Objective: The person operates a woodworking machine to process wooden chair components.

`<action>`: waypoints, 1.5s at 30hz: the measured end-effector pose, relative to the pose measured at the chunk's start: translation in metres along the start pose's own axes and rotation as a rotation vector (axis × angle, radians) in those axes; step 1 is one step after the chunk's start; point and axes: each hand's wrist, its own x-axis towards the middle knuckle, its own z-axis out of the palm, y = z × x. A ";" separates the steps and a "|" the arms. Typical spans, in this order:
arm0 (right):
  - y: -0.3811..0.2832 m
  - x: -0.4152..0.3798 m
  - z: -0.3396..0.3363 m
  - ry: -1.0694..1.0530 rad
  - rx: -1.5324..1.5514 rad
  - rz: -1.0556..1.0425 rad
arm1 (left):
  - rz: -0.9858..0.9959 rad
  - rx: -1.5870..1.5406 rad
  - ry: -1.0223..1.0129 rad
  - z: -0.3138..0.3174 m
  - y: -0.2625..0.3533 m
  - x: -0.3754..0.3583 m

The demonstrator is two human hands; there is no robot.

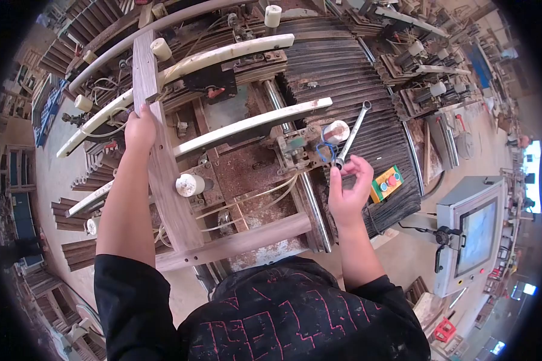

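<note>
My left hand [140,133] is closed on the edge of a long wooden board [173,198], which runs away from me across the machine. A second wooden piece [247,240] lies crosswise at the board's near end. Between the thumb and fingers of my right hand [352,189] is the lower end of a metal wrench [356,129]; its ring end points away from me. Beside the wrench stand a white round clamp pad [336,132] and a loop of blue hose [325,151]. Another white pad [190,185] sits right of the board.
Pale curved strips [253,126] cross the dusty machine bed. Right of my right hand is a yellow button box [386,184] on dark ribbed bellows [337,66]. A control panel with a screen [479,231] stands at the right. Stacked wood [81,256] lies at the left.
</note>
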 end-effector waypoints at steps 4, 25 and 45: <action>-0.033 -0.013 -0.004 -0.126 -0.111 -0.176 | 0.023 -0.007 0.047 -0.003 0.010 -0.011; -0.071 -0.044 0.027 -0.586 -0.238 -0.197 | 0.106 0.001 -0.230 -0.014 -0.012 0.001; -0.091 -0.068 0.033 -0.700 -0.435 -0.512 | 0.364 0.203 0.077 -0.108 -0.188 -0.276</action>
